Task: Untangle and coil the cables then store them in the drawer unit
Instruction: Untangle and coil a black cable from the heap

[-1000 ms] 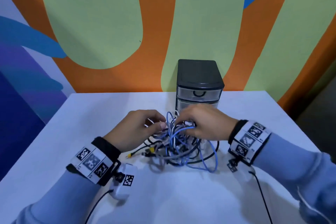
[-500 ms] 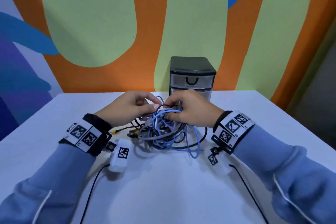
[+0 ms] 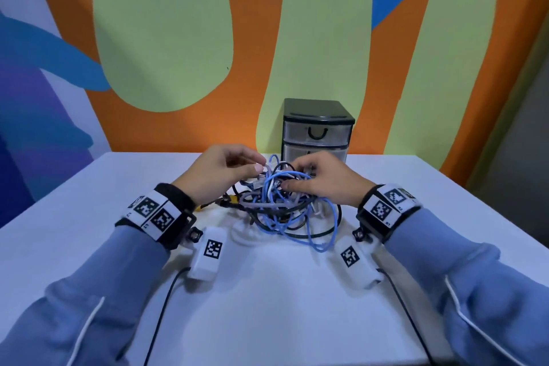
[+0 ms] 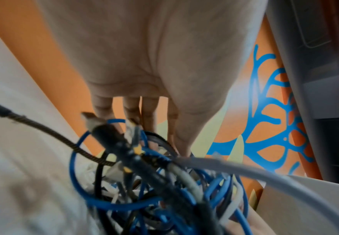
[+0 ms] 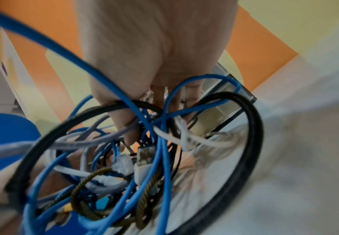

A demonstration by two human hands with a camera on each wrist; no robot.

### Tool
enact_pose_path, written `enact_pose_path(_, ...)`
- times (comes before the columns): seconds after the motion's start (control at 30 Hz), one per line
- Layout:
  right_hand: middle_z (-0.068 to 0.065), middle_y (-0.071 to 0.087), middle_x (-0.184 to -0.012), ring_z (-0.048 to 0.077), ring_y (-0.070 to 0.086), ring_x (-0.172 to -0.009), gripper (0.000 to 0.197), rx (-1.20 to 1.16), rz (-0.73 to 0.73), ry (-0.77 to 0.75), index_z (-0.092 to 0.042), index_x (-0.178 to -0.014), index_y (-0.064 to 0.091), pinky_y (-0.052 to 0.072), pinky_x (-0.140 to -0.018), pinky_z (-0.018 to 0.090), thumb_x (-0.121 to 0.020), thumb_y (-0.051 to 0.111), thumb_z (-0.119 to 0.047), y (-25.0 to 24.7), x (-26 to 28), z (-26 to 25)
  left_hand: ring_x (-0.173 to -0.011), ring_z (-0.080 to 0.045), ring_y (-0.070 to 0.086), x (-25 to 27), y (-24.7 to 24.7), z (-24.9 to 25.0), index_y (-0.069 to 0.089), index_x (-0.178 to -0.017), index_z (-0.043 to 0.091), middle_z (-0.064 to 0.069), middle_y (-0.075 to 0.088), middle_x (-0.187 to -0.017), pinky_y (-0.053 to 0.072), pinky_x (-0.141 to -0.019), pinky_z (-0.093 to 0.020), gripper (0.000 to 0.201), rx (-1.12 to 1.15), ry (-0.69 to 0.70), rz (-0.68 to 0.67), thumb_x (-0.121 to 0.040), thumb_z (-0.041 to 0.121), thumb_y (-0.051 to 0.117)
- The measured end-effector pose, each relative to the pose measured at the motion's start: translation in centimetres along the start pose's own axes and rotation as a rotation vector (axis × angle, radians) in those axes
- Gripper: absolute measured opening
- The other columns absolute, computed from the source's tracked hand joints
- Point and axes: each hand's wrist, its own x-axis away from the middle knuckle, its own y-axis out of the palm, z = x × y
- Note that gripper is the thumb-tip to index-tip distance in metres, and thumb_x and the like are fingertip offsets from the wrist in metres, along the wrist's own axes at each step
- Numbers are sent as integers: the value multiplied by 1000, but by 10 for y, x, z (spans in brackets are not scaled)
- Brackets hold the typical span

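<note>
A tangle of blue, grey, white and black cables (image 3: 282, 205) lies on the white table (image 3: 267, 306), lifted a little at its top. My left hand (image 3: 225, 171) pinches a grey cable at the tangle's upper left. On the upper right, my right hand (image 3: 315, 180) has its fingers curled into the blue and black loops (image 5: 160, 111). The left wrist view shows the left hand's fingers (image 4: 132, 111) reaching down into the cables (image 4: 144, 174). Behind the hands stands a small black drawer unit (image 3: 318, 131) with clear drawers, both closed.
A braided brown cable (image 5: 96, 187) and a USB plug (image 5: 144, 159) sit inside the tangle. Yellow connectors (image 3: 231, 202) stick out at its left. Camera leads run from both wrists toward the table's front edge. A painted wall (image 3: 178, 38) rises behind the table.
Both hands have lifted the top of the tangle slightly and pulled loops upward. The head view has tilted up, showing the drawer unit lower against the wall.
</note>
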Motion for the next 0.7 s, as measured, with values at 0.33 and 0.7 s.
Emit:
enact_pose_path(0.33, 8, 70, -92, 21, 68, -87, 21, -509, 214, 110, 0, -108, 69, 57, -86, 43, -96, 73, -16, 17, 1, 17, -98, -6, 66, -9, -7, 3, 71, -120, 29, 4, 71, -102, 45, -85, -15, 21, 116, -20, 397, -104, 41, 64)
enact_pose_path(0.7, 10, 72, -86, 23, 70, -75, 1, -761, 337, 223, -7, -99, 68, 55, -60, 30, -99, 69, -7, 26, 10, 10, -68, -19, 56, 4, 2, 10, 69, -82, 17, -5, 64, -81, 47, -78, -39, 30, 226, -140, 350, -102, 39, 67)
